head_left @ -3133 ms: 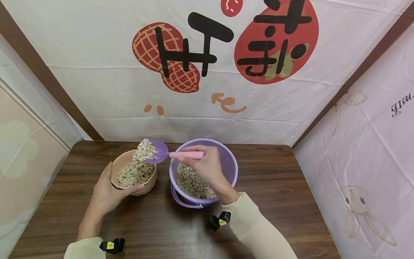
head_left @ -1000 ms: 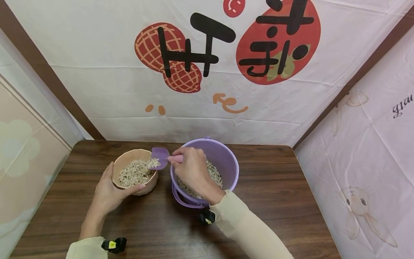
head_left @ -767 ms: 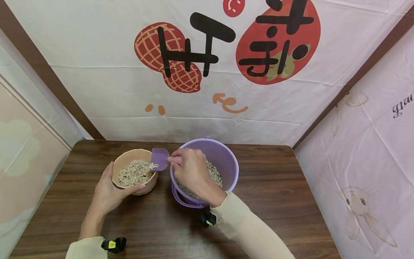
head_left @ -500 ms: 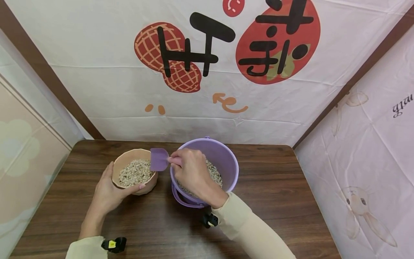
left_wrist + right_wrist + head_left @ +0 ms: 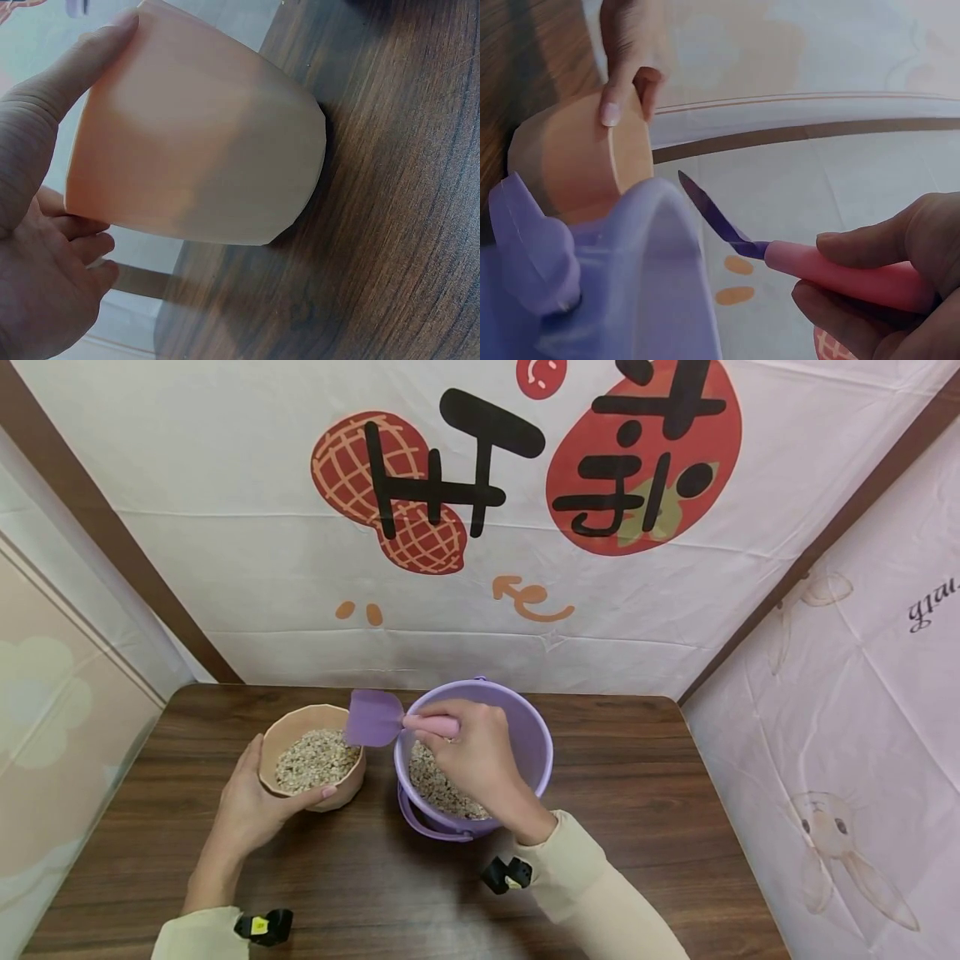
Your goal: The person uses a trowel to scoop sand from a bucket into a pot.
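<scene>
My left hand (image 5: pixel 251 806) grips a peach-coloured faceted bowl (image 5: pixel 347 792) by its rim, thumb on the near side and fingers round the left. Oat flakes (image 5: pixel 315 762) fill part of this bowl. Over the left rim of a purple bucket (image 5: pixel 528 735), my right hand (image 5: pixel 483 756) holds a small shovel by its pink handle (image 5: pixel 435 725). The shovel's purple blade (image 5: pixel 373 718) points left, above the bowl's right edge, and carries no flakes that I can see. More oat flakes (image 5: pixel 442 789) lie in the bucket, partly hidden under my right hand.
Bowl and bucket stand side by side near the back of a dark wooden table (image 5: pixel 622 843). The bucket's handle (image 5: pixel 427 831) hangs down at its front. A printed white cloth (image 5: pixel 247 568) rises behind the table, with more cloth on both sides.
The flakes on the shovel have gone into the bowl. My right hand has turned the blade over, then moved a little right and up with it. My left hand keeps its hold on the bowl.
</scene>
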